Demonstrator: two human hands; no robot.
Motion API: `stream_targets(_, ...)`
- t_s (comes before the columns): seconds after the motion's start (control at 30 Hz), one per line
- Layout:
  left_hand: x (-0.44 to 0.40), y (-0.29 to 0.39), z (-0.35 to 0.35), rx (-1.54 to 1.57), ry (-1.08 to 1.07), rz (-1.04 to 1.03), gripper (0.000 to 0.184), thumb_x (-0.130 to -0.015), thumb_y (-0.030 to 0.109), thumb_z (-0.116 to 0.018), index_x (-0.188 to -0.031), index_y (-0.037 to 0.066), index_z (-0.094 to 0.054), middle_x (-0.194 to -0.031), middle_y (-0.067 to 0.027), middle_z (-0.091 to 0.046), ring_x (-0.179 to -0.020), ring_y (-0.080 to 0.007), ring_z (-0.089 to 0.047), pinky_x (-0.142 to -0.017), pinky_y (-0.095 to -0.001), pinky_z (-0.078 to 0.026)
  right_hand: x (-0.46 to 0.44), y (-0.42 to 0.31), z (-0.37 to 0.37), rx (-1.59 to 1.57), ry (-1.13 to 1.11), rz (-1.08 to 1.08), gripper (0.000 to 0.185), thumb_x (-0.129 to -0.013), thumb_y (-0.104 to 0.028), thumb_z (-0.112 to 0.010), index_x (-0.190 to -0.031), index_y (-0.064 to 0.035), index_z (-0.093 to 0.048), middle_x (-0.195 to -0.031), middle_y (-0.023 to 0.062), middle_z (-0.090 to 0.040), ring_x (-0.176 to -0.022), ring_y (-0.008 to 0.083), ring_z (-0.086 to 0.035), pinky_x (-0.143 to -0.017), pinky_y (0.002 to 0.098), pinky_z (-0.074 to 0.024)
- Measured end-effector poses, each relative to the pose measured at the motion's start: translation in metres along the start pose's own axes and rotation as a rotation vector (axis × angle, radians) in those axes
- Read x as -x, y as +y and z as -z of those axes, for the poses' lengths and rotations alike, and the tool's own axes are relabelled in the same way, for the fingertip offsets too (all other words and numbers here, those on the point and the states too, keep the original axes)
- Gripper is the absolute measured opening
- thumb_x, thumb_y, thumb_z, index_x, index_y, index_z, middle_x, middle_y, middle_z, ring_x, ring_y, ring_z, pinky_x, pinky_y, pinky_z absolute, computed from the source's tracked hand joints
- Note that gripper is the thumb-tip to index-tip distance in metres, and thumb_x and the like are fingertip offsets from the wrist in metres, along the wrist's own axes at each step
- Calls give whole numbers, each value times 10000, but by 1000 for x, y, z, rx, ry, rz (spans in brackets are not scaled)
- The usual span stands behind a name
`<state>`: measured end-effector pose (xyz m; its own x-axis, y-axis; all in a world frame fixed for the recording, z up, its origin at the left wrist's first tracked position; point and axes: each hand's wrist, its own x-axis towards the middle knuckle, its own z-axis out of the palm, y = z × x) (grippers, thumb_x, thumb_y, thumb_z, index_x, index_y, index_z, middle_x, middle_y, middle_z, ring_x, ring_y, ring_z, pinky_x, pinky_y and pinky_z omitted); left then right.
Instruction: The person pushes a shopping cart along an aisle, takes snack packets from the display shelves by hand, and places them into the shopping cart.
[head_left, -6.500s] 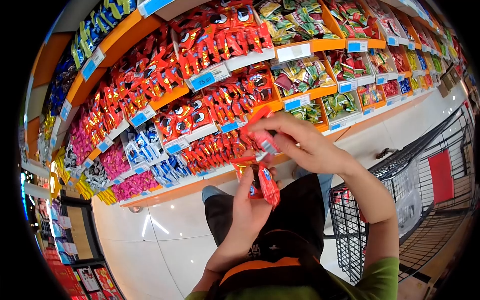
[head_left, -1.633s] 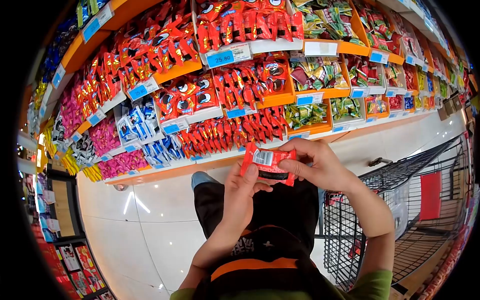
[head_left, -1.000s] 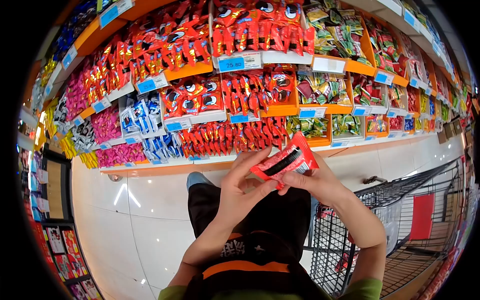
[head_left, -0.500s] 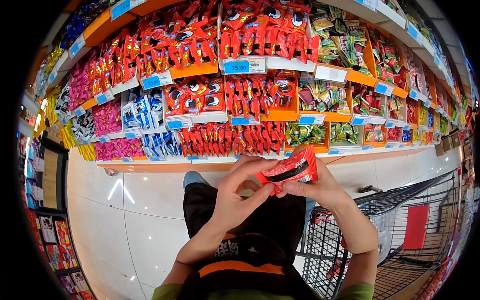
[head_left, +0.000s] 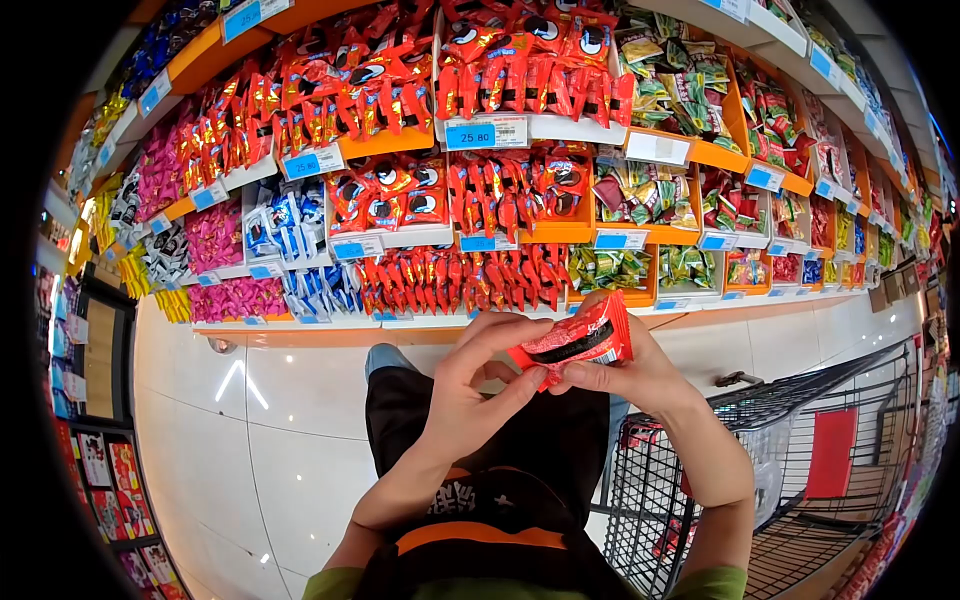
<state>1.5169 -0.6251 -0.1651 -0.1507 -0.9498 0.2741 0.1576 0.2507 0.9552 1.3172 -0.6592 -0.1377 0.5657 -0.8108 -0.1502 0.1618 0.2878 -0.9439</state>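
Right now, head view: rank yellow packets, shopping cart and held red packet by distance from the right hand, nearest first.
1. Red packet: in the right hand, touching it.
2. Shopping cart: on the person's right.
3. Yellow packets: far left, low on the shelves.

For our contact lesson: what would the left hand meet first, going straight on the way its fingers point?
The left hand would first meet the red packet at its fingertips; beyond that, probably the right hand, though depth is unclear.

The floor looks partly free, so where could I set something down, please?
Bare floor lies between the side rack and the dark clothing, and between the trolley and the shelves. The shelves are crowded; left hand and right hand share a red packet.
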Motion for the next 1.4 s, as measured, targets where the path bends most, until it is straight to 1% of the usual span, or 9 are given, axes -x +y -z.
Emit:
stream_targets(0.5, 16, 5, -12, -88, 34, 169, 505, -810, -74, -624, -1295, 26, -531, -1235, -104, -546, -1047, -167, -594, -738, -236, -526, 14, 6, 11, 359, 64, 374, 655, -833, -169, -747, -1364, 0, -402, -1196, 84, -573, -1078, 129, -526, -922, 275, -446)
stream_targets(0.57, 18, 7, -17, -103, -9, 79, 568, -810, -58, -610, -1355, 9, -467, -1262, -149, -539, -949, -183, -616, -670, -234, -500, 67, -16, 16, 715, 415, 569, 651, -854, -180, -717, -1388, -6, -387, -1165, 130, -615, -1039, 173, -581, -872, 297, -482)
stream_targets(0.7, 10, -11, -7, -194, 15, 82, 463, -890, 5, -553, -1343, -25, -461, -1239, -171, -556, -883, -159, -604, -622, -229, -475, 188, -30, 87, -4, 1270, 835, 415, -896, -162, -596, -1273, -58, -456, -1040, 95, -658, -936, 203, -648, -741, 345, -562)
stream_targets(0.83, 5, -22, -7, -166, -19, 132, 414, -912, 5, -536, -1323, -12, -485, -1240, -150, -559, -870, -141, -600, -615, -221, -474, 267, 92, 176, 260, 2098, 477, 383, -862, -274, -636, -1147, -83, -465, -1045, 70, -580, -935, 210, -592, -777, 341, -490)
stream_targets(1.0, -4, -44, -4, -288, -109, 217, 355, -899, 17, -568, -1252, 51, -586, -1267, -99, -531, -900, -124, -602, -643, -214, -497, 261, 252, 174, 804, 1485, -444, 480, -856, -263, -584, -1266, -60, -440, -1059, 286, -594, -990, 462, -569, -842, 507, -452)
stream_targets(1.1, -14, -80, 11, -476, -134, 189, 388, -891, -4, -581, -1270, 80, -583, -1250, -76, -529, -957, -104, -578, -684, -204, -491, 226, 329, 199, 1135, 1346, -91, 341, -824, -217, -642, -1066, -10, -520, -928, 182, -621, -859, 360, -612, -763, 461, -482)
stream_targets(1.2, -30, -112, 34, -710, -60, -10, 476, -855, 40, -646, -1317, 71, -537, -1323, -111, -486, -1132, -212, -538, -862, -313, -478, 209, 373, 215, 290, 1061, -172, 87, -840, -93, -596, -851, -7, -582, -793, 43, -598, -748, 148, -576, -635, 331, -468)
stream_targets(1.33, -68, -120, 44, -952, 57, -212, 674, -797, 110, -733, -1400, 85, -433, -1461, -142, -355, -1362, -319, -309, -1089, -420, -306, 241, 389, 241, 264, 1006, 133, 81, -859, -82, -569, -859, -1, -577, -828, 66, -612, -768, 162, -580, -661, 354, -478)
stream_targets(1.4, -92, -124, 42, -1117, 84, -301, 819, -722, 168, -804, -1429, 126, -394, -1506, -152, -267, -1370, -366, -268, -1100, -457, -279, 265, 419, 273, 454, 1106, -124, 311, -882, -126, -582, -1151, 15, -516, -1126, 183, -561, -1042, 269, -531, -892, 392, -430)
